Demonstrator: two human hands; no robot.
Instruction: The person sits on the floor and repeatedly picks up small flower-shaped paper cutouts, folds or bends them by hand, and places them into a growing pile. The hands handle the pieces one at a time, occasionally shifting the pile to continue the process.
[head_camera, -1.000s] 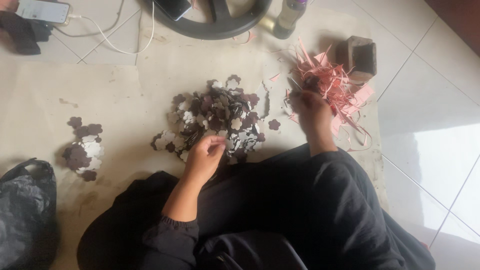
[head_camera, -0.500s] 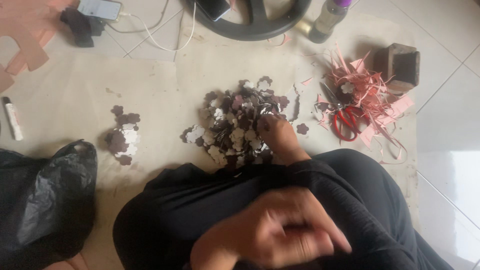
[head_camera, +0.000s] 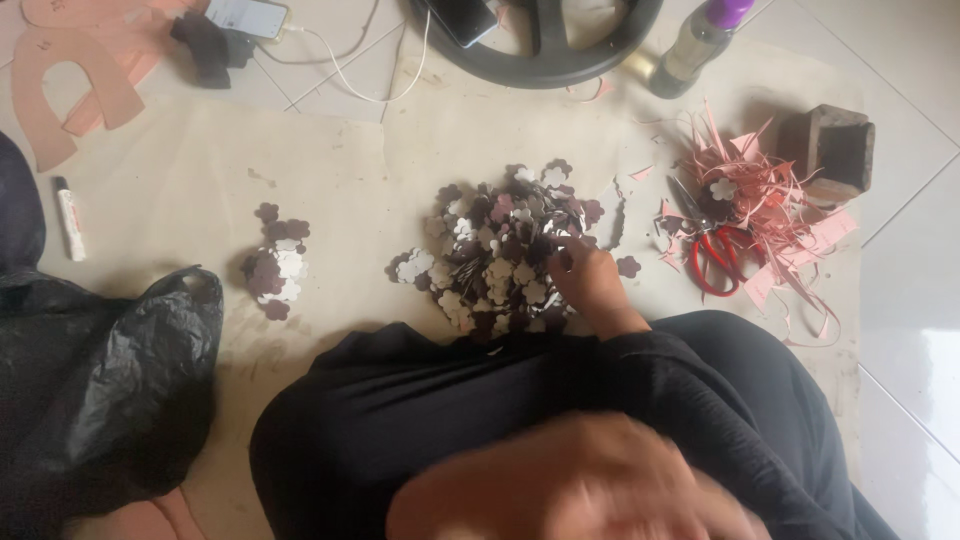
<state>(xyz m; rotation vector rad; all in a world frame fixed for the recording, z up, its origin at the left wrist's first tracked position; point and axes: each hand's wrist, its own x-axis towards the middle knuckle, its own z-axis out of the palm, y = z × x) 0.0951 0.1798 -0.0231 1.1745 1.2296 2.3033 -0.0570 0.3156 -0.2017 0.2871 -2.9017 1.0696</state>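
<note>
A pile of small flower-shaped cutouts (head_camera: 500, 255), dark maroon and white, lies on a beige sheet (head_camera: 180, 180) in front of my knees. My right hand (head_camera: 590, 280) rests on the pile's right edge with its fingers bent down onto the pieces; whether it grips one is hidden. My left hand (head_camera: 560, 485) is raised close to the camera at the bottom, a blur over my black-clad lap, so its fingers and any contents are unreadable.
A smaller heap of cutouts (head_camera: 275, 265) lies to the left, a black plastic bag (head_camera: 110, 390) beyond it. Red scissors (head_camera: 715, 255), pink paper scraps (head_camera: 775, 195) and a brown block (head_camera: 830, 150) sit to the right. A bottle (head_camera: 700, 40), a black ring (head_camera: 545, 65) and a marker (head_camera: 70, 218) lie farther off.
My right hand left the pink scraps and scissors and came down onto the big pile. My left hand lifted off the pile toward the camera. The view shifted left.
</note>
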